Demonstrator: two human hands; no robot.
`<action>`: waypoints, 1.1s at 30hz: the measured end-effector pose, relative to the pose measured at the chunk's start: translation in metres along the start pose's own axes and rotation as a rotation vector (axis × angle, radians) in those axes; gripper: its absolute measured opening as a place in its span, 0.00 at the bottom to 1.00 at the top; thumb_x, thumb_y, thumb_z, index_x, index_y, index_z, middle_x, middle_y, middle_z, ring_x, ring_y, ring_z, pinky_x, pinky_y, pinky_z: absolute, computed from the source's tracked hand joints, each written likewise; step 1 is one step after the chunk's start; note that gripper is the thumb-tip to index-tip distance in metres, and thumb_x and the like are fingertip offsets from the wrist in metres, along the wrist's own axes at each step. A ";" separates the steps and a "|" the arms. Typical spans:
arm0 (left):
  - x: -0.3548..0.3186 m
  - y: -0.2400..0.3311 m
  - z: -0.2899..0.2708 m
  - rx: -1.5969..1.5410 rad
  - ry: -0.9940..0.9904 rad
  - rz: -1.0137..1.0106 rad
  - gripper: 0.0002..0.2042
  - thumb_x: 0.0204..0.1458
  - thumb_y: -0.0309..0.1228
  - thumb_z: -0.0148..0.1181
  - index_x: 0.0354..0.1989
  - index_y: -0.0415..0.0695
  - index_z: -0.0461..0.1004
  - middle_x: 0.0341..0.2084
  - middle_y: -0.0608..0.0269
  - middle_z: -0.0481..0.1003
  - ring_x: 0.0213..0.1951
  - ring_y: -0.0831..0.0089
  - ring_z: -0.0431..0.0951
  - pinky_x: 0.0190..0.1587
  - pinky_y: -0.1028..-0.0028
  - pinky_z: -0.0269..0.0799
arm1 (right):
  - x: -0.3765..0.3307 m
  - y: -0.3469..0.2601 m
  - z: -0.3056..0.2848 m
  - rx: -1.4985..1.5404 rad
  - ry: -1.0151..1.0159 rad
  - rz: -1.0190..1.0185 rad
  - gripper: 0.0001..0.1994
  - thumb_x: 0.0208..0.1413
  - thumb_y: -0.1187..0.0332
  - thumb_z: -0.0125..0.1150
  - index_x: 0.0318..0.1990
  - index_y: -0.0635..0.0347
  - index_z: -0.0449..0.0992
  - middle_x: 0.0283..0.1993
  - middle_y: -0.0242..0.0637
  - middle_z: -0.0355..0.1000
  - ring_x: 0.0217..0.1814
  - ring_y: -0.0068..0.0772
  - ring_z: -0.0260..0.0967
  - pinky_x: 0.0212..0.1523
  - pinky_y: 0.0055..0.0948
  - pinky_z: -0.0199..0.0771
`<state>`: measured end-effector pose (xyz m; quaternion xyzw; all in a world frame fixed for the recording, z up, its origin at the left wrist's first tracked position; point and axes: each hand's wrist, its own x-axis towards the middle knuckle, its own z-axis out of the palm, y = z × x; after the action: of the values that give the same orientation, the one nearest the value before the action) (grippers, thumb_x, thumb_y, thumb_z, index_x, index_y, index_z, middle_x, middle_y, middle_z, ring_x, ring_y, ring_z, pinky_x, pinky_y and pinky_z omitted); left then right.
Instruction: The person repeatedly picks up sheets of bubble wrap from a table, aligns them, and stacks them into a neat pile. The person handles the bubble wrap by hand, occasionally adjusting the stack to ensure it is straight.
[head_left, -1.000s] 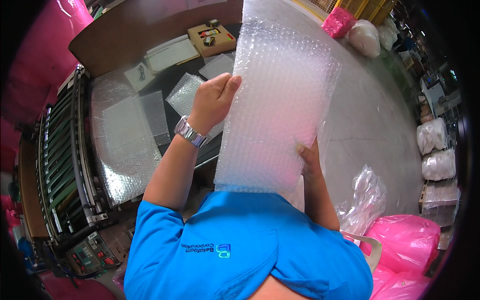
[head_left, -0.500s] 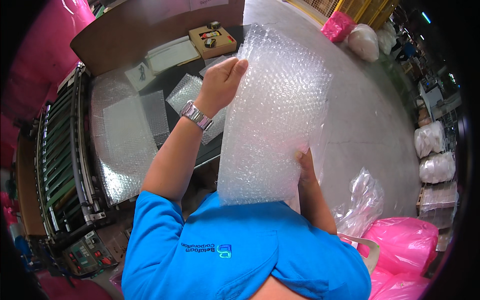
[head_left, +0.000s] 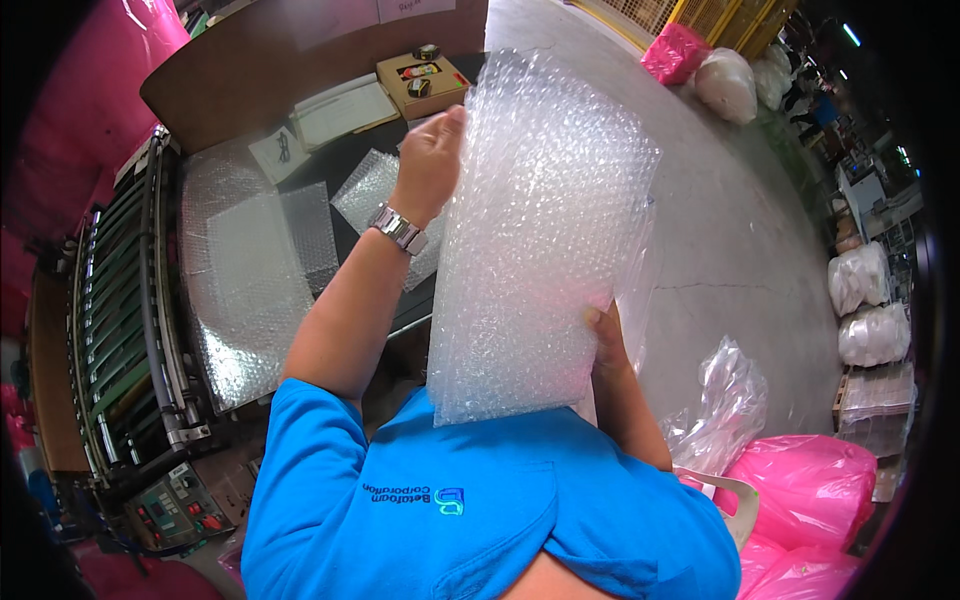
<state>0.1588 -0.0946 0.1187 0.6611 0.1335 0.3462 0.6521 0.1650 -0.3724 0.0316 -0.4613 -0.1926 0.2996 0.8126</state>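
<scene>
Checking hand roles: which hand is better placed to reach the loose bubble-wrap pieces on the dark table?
Left, likely. The left hand is at the table-side edge of the bubble-wrap sheets, nearer the loose pieces. The right hand grips their opposite edge, farther from the dark table.

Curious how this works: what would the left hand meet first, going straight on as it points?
Probably the left edge of the bubble wrap, close to the left hand; depth is unclear.

The bubble-wrap sheets (head_left: 540,240) are between the hands (head_left: 428,165).
</scene>
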 end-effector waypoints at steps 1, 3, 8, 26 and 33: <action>0.000 -0.001 0.002 -0.232 0.098 -0.076 0.13 0.54 0.40 0.48 0.26 0.42 0.67 0.12 0.74 0.61 0.13 0.85 0.56 0.15 0.84 0.53 | 0.000 0.002 -0.002 0.016 -0.007 -0.001 0.43 0.35 0.58 0.62 0.59 0.62 0.46 0.55 0.42 0.55 0.56 0.38 0.55 0.54 0.34 0.58; 0.003 0.002 -0.007 -0.462 0.229 -0.159 0.12 0.54 0.39 0.48 0.23 0.45 0.65 0.11 0.75 0.58 0.12 0.86 0.56 0.12 0.85 0.51 | 0.001 0.005 -0.004 -0.023 0.039 -0.013 0.37 0.37 0.53 0.61 0.54 0.63 0.55 0.49 0.40 0.61 0.50 0.35 0.60 0.48 0.31 0.63; -0.013 0.009 -0.006 -0.062 0.031 -0.066 0.15 0.54 0.43 0.46 0.24 0.44 0.65 0.14 0.74 0.60 0.13 0.87 0.57 0.14 0.86 0.52 | 0.001 0.007 -0.013 -0.022 0.086 0.000 0.34 0.39 0.52 0.61 0.52 0.63 0.58 0.46 0.39 0.63 0.47 0.33 0.62 0.45 0.29 0.65; -0.036 -0.007 -0.011 0.134 -0.189 -0.201 0.20 0.54 0.47 0.42 0.29 0.40 0.68 0.17 0.66 0.66 0.18 0.81 0.61 0.21 0.79 0.60 | 0.003 0.006 -0.007 0.132 0.109 0.082 0.39 0.38 0.57 0.63 0.57 0.61 0.50 0.49 0.41 0.61 0.49 0.35 0.62 0.46 0.33 0.67; -0.033 -0.041 -0.015 0.099 0.051 0.039 0.12 0.55 0.39 0.45 0.26 0.45 0.67 0.14 0.73 0.61 0.13 0.87 0.57 0.14 0.84 0.53 | 0.002 0.007 0.001 0.004 0.114 0.026 0.37 0.40 0.59 0.59 0.57 0.61 0.49 0.48 0.42 0.61 0.47 0.37 0.63 0.45 0.33 0.68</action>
<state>0.1370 -0.0994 0.0689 0.6861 0.1542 0.3684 0.6080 0.1640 -0.3672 0.0266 -0.4784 -0.1393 0.2839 0.8192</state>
